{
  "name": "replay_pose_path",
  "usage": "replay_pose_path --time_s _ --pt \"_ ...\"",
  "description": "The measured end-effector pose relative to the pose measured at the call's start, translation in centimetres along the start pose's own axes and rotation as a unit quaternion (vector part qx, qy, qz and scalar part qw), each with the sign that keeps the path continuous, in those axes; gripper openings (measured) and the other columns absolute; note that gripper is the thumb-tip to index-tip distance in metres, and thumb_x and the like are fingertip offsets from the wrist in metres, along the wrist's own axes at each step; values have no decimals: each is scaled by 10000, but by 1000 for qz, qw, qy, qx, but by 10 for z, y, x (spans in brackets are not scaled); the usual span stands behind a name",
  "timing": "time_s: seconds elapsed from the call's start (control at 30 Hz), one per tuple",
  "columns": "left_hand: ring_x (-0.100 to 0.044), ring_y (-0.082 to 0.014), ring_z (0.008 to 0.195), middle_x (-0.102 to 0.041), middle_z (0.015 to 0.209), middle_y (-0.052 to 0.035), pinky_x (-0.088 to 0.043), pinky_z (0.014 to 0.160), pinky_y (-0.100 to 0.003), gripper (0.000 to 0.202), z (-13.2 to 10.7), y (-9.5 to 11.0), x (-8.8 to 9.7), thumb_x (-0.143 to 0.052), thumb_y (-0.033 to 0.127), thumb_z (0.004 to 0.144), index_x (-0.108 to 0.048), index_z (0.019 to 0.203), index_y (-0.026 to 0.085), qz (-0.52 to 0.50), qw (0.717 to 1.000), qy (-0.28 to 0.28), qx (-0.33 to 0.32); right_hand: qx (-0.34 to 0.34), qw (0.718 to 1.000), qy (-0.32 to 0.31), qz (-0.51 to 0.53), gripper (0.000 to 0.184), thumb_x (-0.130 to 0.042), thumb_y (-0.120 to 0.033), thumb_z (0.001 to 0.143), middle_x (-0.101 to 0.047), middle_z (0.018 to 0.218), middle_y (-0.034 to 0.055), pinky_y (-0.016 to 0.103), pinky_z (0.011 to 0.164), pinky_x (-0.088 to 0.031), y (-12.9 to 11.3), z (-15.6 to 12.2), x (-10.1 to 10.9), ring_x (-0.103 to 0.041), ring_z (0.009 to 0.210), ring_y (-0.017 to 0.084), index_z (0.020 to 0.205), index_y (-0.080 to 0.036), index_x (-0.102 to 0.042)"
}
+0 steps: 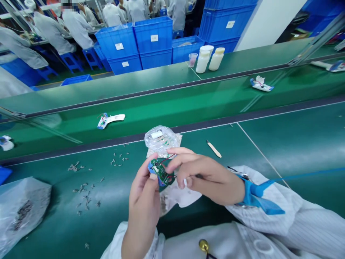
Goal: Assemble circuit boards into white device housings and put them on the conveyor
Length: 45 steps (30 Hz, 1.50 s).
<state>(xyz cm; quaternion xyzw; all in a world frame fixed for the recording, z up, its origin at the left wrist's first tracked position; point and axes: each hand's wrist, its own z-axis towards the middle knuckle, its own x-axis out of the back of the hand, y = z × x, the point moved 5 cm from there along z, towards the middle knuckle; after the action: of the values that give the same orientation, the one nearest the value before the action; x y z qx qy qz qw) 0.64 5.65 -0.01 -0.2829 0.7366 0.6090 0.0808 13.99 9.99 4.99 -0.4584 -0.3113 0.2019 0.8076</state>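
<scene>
Held between the fingers and thumb of my left hand (147, 190) is a small green circuit board (161, 172) on a blue casing, tilted toward me. My right hand (201, 172) is at its right side, fingers curled and a fingertip at the board. Thin red and black wires run from the board toward these fingers; whatever the fingers pinch is too small to make out. Just beneath both hands shows a white plastic shell (183, 194), partly covered by them. Behind them lies a clear plastic bag (161, 138) with green boards. A blue strap (258, 198) circles my right wrist.
Small metal screws (86, 196) lie scattered at left, beside a bag of screws (24, 212). A pale-handled tool (214, 149) lies at right. Beyond, a green conveyor belt (172, 104) carries white device halves (110, 119). White bottles (203, 61) stand past it; people sit near blue crates (153, 37).
</scene>
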Motion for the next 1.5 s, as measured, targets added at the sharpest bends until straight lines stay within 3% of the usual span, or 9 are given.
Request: replay_pose_path --time_s 0.13,0.3,0.43,0.67,0.8,1.03,1.17,1.37,1.5 --pt "-629 -146 901 -696 1015 -5 -491 712 -189 343 -10 8 3 -592 339 827 -613 1166 294 204 975 7 -90 -70 995 28 58 271 -452 -242 911 -599 667 31 294 838 -433 2 3 9 -560 871 143 683 -151 -564" --pt "-592 -205 981 -633 1143 -33 -472 806 -303 389 -24 19 -4 -503 309 877 -519 1264 278 410 887 -33 -210 -54 998 -14 -41 227 -504 -168 840 -499 550 -19 262 698 -370 -9 15 9 -428 594 86 628 -140 -579" --pt "-600 -163 797 -650 1023 -28 -479 696 -265 409 -31 26 -12 -474 304 887 -478 1294 262 460 839 -78 -280 -27 994 -36 -96 269 -457 -106 795 -448 492 -30 258 655 -334 -16 20 4 -352 535 73 539 -138 -535" --pt "-569 -133 691 -645 997 -15 -465 622 -246 394 -29 25 -13 -441 346 899 -478 1283 269 450 849 -112 -253 -14 990 -48 -134 293 -415 -119 789 -450 461 -36 270 666 -330 -23 20 3 -351 514 78 507 -163 -482" --pt "-608 -199 878 -620 1146 -47 -484 718 -300 417 -30 24 -14 -416 366 904 -448 1307 263 455 843 -132 -254 -23 984 -61 -164 329 -397 -138 805 -410 441 -37 267 661 -324 -25 21 3 -328 507 82 479 -167 -433" --pt "-606 -226 949 -595 1151 -97 -493 736 -313 452 -31 27 -22 -332 371 929 -364 1349 207 511 787 -148 -313 -41 982 -75 -168 326 -401 -120 782 -411 441 -28 276 648 -297 -25 21 0 -326 509 80 459 -155 -419" --pt "-638 -213 825 -578 1077 -128 -514 660 -311 525 -34 26 -33 -399 357 894 -248 1357 159 588 726 -143 -327 -50 978 -83 -186 316 -404 -89 758 -393 441 -27 284 642 -285 -29 20 1 -313 519 86 449 -151 -403" --pt "-662 -284 686 -608 937 -167 -506 497 -352 485 -42 21 -49 -461 197 794 -272 1236 129 698 628 -68 -337 -49 976 -99 -190 275 -379 -48 715 -384 467 -25 292 644 -305 -28 15 4 -310 525 93 466 -155 -427" --pt "-665 -328 761 -611 970 -204 -519 528 -393 493 -35 6 -48 -433 210 804 -245 1249 116 696 649 -120 -285 -58 978 -107 -172 298 -397 -44 741 -420 461 -32 270 643 -347 -13 11 1 -352 532 87 472 -159 -452"
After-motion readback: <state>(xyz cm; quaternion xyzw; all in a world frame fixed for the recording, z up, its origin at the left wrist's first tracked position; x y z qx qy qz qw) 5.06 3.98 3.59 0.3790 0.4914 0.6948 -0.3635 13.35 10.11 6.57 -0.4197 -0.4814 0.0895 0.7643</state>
